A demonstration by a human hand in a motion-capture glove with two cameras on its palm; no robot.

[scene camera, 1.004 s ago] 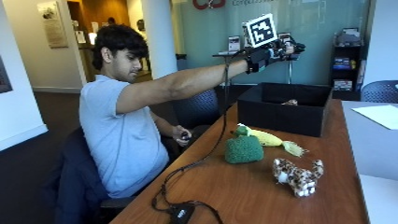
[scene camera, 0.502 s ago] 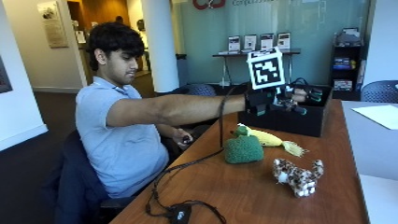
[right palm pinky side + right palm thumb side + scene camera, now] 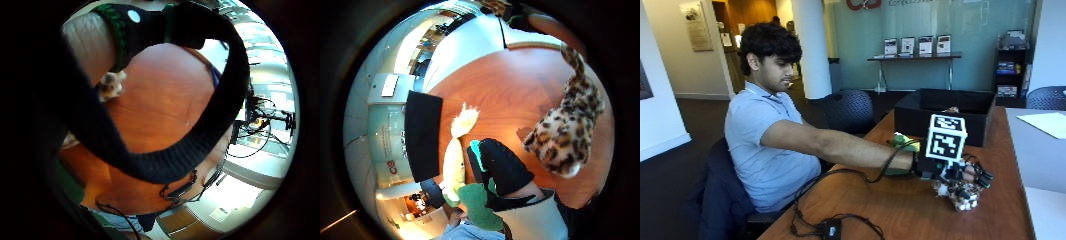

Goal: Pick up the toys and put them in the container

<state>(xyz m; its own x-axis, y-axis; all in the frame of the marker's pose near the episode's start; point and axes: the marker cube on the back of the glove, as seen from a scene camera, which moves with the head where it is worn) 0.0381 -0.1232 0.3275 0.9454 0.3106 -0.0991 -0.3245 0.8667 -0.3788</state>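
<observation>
My gloved right hand [image 3: 958, 172] hovers just over the spotted leopard toy [image 3: 959, 196] on the wooden table [image 3: 886, 210], fingers spread and holding nothing. The thumb side palm view shows the leopard toy [image 3: 565, 131] lying free on the wood beside a gloved finger [image 3: 501, 169]. A green plush toy [image 3: 901, 144] lies behind my forearm, seen also as the green plush [image 3: 476, 202] beside a yellow plush toy [image 3: 455, 159]. The black container [image 3: 943, 116] stands at the far end of the table, with a small toy [image 3: 951, 109] inside it.
A black cable and a small box [image 3: 830, 230] lie at the table's near end. A white sheet of paper [image 3: 1046, 122] rests on the neighbouring grey table at right. The person's other hand stays out of sight below the table edge.
The hand has come down from high above the container and moved toward the near end of the table, ending over the leopard toy. The toys have stayed where they were.
</observation>
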